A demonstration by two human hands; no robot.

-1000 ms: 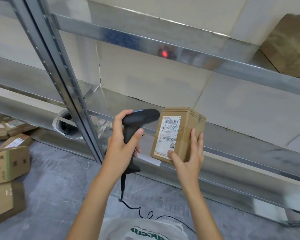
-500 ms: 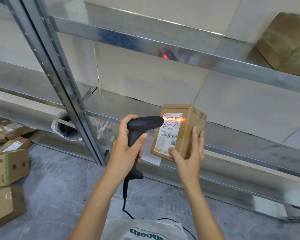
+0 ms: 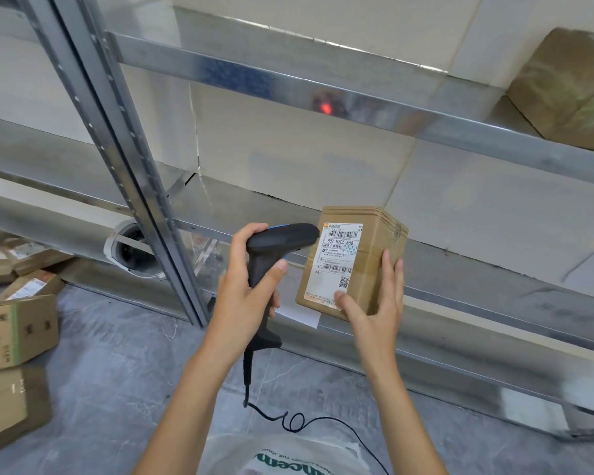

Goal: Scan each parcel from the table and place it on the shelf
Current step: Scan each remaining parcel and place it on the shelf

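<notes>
Cardboard parcel (image 3: 354, 262) gripped upright by right hand (image 3: 374, 313); left hand (image 3: 244, 296) curled round black scanner (image 3: 275, 248), muzzle at label

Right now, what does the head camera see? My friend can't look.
A left hand holds a black scanner up to the label on a small cardboard parcel, gripped by the right hand at a metal shelf. More boxes lie on the floor.

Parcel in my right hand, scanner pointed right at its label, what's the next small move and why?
Probably slide the parcel back onto the metal shelf behind it. The right hand holds it upright at the shelf's front edge, the scanner in the left hand shows no beam on the label, and bare shelf lies just behind.
</notes>
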